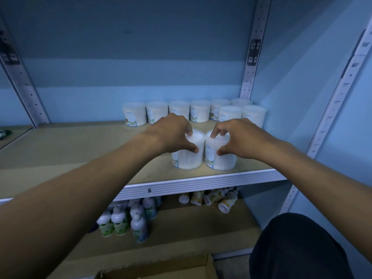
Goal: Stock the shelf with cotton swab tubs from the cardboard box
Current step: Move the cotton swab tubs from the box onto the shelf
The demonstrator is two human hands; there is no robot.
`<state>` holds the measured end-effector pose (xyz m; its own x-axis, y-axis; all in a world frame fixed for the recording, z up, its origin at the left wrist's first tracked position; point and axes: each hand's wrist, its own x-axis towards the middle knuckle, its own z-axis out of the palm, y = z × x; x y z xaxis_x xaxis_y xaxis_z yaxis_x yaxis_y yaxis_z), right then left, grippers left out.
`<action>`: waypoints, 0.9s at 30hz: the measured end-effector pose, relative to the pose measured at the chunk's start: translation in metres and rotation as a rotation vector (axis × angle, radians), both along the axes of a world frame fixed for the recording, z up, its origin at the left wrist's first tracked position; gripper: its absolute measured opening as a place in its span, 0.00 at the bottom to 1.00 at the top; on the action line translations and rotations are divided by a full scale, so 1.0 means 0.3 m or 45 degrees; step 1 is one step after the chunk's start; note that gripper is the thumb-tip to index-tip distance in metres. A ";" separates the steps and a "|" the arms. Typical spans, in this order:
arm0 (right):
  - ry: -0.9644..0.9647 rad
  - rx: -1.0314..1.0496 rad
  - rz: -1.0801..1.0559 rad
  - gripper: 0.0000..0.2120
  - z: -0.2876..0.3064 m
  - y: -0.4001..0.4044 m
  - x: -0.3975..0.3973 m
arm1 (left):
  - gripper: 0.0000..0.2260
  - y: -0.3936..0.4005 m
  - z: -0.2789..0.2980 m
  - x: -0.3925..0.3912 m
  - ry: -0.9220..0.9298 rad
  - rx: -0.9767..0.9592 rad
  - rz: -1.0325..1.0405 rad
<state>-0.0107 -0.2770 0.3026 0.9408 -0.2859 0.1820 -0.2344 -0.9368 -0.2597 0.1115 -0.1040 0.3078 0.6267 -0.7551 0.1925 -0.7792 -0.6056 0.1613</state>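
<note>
Two clear cotton swab tubs stand side by side near the front edge of the shelf (pixel 60 150). My left hand (pixel 171 133) grips the left tub (pixel 188 158) from above, fingers over its lid and thumb on its side. My right hand (pixel 239 137) grips the right tub (pixel 221 160) the same way. Along the back wall stands a row of several more tubs (pixel 179 110), with two extra ones in front at the right end. A corner of the open cardboard box (pixel 161 268) shows at the bottom; its inside is hidden.
The shelf's metal front rail (pixel 201 185) runs below the tubs. On the lower shelf stand several white bottles (pixel 124 220), and more bottles lie tipped over (pixel 213 198). Perforated uprights (pixel 249 77) flank the bay. My dark-clothed knee (pixel 298 248) is at lower right.
</note>
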 end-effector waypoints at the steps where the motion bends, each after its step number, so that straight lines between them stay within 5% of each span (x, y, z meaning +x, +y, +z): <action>1: 0.007 -0.010 -0.004 0.20 0.002 -0.003 0.012 | 0.27 -0.008 -0.001 0.007 0.001 0.003 0.010; 27: 0.073 -0.047 -0.063 0.19 -0.025 -0.171 0.438 | 0.29 -0.211 -0.024 0.299 -0.024 0.016 0.169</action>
<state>0.1207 -0.3282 0.2952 0.9348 -0.3266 0.1393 -0.2944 -0.9323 -0.2101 0.2011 -0.1673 0.3007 0.7174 -0.6683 0.1966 -0.6951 -0.7052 0.1393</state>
